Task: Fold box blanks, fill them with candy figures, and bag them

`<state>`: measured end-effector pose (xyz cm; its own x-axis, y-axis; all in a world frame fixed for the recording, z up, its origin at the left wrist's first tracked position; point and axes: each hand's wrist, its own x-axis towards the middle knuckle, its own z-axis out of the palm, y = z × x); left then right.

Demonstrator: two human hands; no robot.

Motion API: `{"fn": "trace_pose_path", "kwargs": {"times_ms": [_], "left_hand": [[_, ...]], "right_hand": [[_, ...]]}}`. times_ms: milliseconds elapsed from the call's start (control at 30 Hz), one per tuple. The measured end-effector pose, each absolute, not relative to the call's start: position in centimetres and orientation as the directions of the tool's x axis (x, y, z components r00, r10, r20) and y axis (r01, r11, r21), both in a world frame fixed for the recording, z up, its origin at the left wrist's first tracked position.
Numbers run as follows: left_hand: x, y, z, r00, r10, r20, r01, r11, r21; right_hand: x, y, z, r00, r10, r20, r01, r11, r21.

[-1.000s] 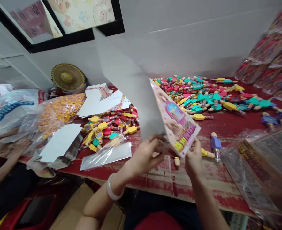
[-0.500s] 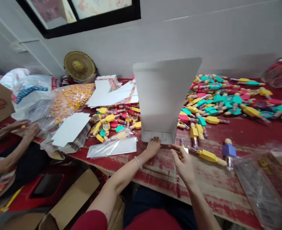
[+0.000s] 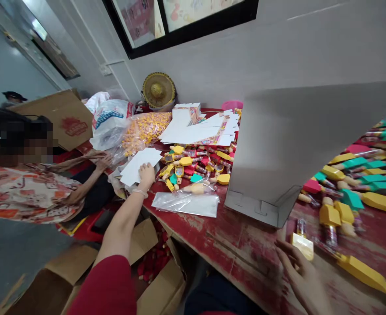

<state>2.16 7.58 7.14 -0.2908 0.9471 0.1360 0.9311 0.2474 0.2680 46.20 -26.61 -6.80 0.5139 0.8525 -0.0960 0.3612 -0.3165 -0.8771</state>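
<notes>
In the head view, one grey card stand [image 3: 278, 144] is up on the red table [image 3: 241, 238], right of centre, its base folded and no toys showing on it, while the stack of white cards [image 3: 134, 169] at left still lies flat. The left hand [image 3: 147, 176] rests on that stack, though I cannot tell whether it pinches a card; the right hand [image 3: 300, 273], fingers apart and seemingly empty, is near the loose toys [image 3: 363, 272] at near right.

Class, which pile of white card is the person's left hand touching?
The nearer pile, left of the coloured pieces: the left hand rests on it. The other white cards lie farther back.
</notes>
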Motion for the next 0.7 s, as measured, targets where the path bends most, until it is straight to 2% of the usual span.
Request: {"fn": "trace_pose_path", "kwargs": {"times_ms": [100,167,200,267,333,400,467,600,700], "left_hand": [[0.9,7.1,8.7,-0.281,0.953,0.113,0.94,0.249,0.235],[1.9,5.1,9.9,-0.228,0.953,0.2,0.947,0.169,0.273],[2.9,3.6,10.3,-0.192,0.948,0.252,0.936,0.1,0.337],[6.0,-0.3,10.7,-0.121,0.943,0.309,0.828,-0.076,0.556],[10.2,-4.7,10.1,-0.019,0.975,0.222,0.578,-0.171,0.798],[14.4,-8.7,8.4,0.105,0.987,0.12,0.371,-0.15,0.917],[17.9,-11.6,6.3,0.166,0.985,0.053,0.322,-0.105,0.941],[22.3,-14.3,3.3,0.23,0.97,-0.077,0.361,-0.012,0.933],[24.0,-15.6,2.9,0.37,0.918,-0.141,0.235,0.055,0.97]], "right_hand": [[45.5,-26.2,-6.3,0.537,0.839,-0.084,0.331,-0.301,-0.894],[44.4,-25.3,-5.2,0.518,0.851,-0.079,0.296,-0.265,-0.918],[43.6,-24.6,-4.4,0.503,0.861,-0.074,0.268,-0.237,-0.934],[41.3,-23.0,-2.3,0.475,0.878,-0.059,0.195,-0.17,-0.966],[38.5,-21.5,-0.2,0.466,0.884,-0.037,0.102,-0.096,-0.99],[36.1,-20.2,1.2,0.486,0.873,-0.037,-0.026,-0.028,-0.999],[34.8,-19.6,1.6,0.526,0.846,-0.094,-0.183,0.005,-0.983],[35.4,-20.3,0.4,0.611,0.75,-0.253,-0.419,0.035,-0.907],[36.9,-21.3,-0.3,0.632,0.693,-0.348,-0.54,0.072,-0.838]]}}
